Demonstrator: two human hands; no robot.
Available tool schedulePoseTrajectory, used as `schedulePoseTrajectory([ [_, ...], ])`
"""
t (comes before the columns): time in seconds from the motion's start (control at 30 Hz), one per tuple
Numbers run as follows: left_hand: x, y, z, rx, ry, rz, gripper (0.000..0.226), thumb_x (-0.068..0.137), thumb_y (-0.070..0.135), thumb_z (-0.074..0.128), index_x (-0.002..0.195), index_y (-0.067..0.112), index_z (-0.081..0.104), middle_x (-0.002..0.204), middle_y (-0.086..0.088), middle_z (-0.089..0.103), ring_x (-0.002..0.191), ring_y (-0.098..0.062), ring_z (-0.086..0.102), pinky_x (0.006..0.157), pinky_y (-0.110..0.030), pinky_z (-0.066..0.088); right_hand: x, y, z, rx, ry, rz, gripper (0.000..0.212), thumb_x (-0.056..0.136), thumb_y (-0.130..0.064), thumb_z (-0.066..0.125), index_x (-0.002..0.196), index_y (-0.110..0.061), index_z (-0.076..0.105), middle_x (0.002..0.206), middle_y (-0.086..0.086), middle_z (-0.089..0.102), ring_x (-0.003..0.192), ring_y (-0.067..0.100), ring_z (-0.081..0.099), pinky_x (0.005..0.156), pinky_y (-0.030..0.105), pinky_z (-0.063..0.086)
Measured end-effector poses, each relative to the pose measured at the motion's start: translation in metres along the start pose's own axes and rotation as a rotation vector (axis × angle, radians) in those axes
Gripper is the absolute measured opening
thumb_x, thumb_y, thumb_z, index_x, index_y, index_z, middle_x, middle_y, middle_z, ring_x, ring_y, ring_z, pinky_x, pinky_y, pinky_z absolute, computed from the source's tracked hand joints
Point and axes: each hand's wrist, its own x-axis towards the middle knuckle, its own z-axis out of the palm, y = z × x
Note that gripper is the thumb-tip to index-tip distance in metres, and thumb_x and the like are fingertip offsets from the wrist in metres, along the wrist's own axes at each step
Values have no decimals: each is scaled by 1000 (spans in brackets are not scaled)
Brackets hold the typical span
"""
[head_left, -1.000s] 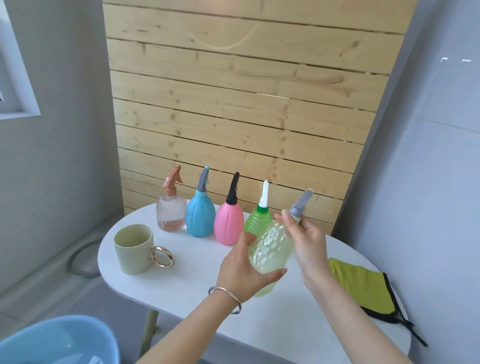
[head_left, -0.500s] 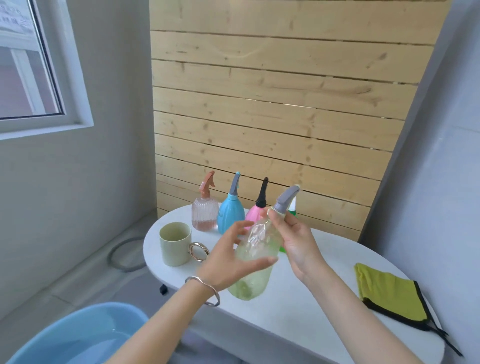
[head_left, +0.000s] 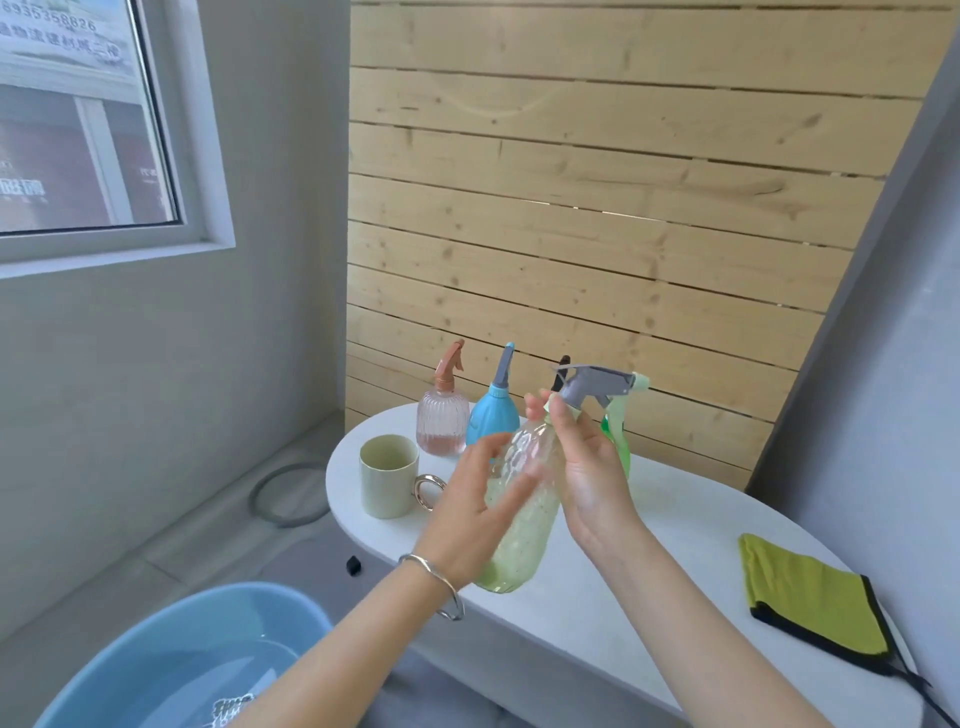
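Nearest to me, low on the left, a blue basin (head_left: 156, 660) sits on the floor with water in it. Just beyond it my two hands hold the clear bottle (head_left: 522, 540) in the air over the near edge of the white table (head_left: 623, 613). The bottle leans, its base towards me and its top tipped away to the right, with pale green liquid in it.

My left hand (head_left: 467, 519), with a silver bracelet (head_left: 441, 587) on the wrist, wraps the bottle's body from the left, its fingers curled across the dimpled front. My right hand (head_left: 587, 467) is higher and to the right. Its thumb and fingertips are closed on the neck, right under the grey spray head (head_left: 592, 387), whose nozzle points right.

To the right on the table lies a folded yellow-green cloth (head_left: 810, 592) with a black edge. To the left of my hands stands a cream mug (head_left: 389, 483), its gold ring handle turned right.

Farther back, a row of bottles stands along the table's far edge: a ribbed pink bottle (head_left: 441, 421), then a blue bottle (head_left: 491, 421). Next comes only a black nozzle (head_left: 562, 364), showing above my fingers, and then a green bottle (head_left: 621, 452) partly behind my right hand.

On the floor to the left lies a grey hose ring (head_left: 285, 493). A wooden plank wall (head_left: 571, 208) rises behind the table.
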Motion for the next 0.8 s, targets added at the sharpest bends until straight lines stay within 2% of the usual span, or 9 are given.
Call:
schedulePoseTrajectory([
  [0.07, 0, -1, -2, 55, -16, -31, 65, 66, 62, 72, 119, 33, 49, 116, 19, 55, 107, 7, 50, 90, -15, 42, 0, -2, 1, -38, -34, 5, 31, 75, -36, 69, 98, -15, 70, 110, 4, 71, 110, 17, 64, 104, 46, 44],
  [0.13, 4, 0, -13, -105, -73, -169, 68, 58, 57, 80, 114, 28, 54, 112, 8, 64, 102, -4, 62, 93, -28, 50, 0, -8, -4, -25, -129, 50, 36, 80, -34, 64, 106, -8, 66, 112, 7, 69, 110, 19, 63, 100, 41, 47],
  [0.2, 4, 4, -26, -379, -245, -312, 53, 75, 52, 71, 114, 20, 60, 108, 2, 71, 98, -12, 68, 94, -34, 52, -1, -11, -8, 12, -208, 113, 41, 84, -33, 59, 114, -5, 60, 111, 8, 69, 101, 18, 64, 86, 36, 55],
  [0.27, 0, 3, -32, -513, -372, -409, 34, 93, 43, 52, 115, 19, 63, 105, 5, 72, 97, -10, 68, 88, -26, 53, -3, -10, -10, 70, -215, 139, 29, 86, -31, 58, 107, -11, 58, 110, 8, 70, 97, 18, 67, 74, 35, 57],
  [0.4, -3, 0, -20, -199, -237, -307, 30, 96, 50, 44, 118, 33, 55, 117, 15, 61, 104, 6, 56, 84, -5, 43, -3, -3, -6, 129, -90, 88, 8, 89, -23, 60, 97, -21, 59, 97, 4, 73, 99, 18, 67, 67, 30, 56],
  [0.53, -6, 5, -4, -63, -154, -96, 48, 83, 54, 60, 124, 32, 46, 118, 19, 59, 108, 7, 54, 86, -7, 41, -1, 5, -3, 46, -9, 53, 34, 75, -30, 73, 105, -15, 62, 96, 2, 74, 105, 17, 66, 94, 45, 50],
  [0.6, -3, 2, -4, 32, -145, -83, 53, 75, 51, 72, 118, 30, 49, 111, 19, 61, 102, 5, 57, 80, -5, 42, 2, 0, -1, -12, 5, 36, 34, 72, -33, 74, 100, -15, 66, 100, 2, 73, 105, 16, 66, 98, 46, 47],
  [0.7, -2, -19, -7, 225, -198, -141, 54, 74, 51, 74, 115, 29, 47, 111, 12, 58, 98, -2, 55, 74, 0, 38, 15, -24, -9, 111, 69, -93, 13, 80, -18, 70, 91, -16, 63, 94, 5, 69, 89, 17, 67, 83, 32, 54],
  [0.8, -10, -44, -13, 286, -223, -208, 60, 73, 52, 75, 118, 27, 44, 113, 11, 55, 96, -1, 54, 70, 2, 36, 33, -51, -28, 54, 174, -276, 16, 84, -10, 70, 97, -10, 61, 84, 3, 62, 64, 10, 65, 69, 22, 55],
])
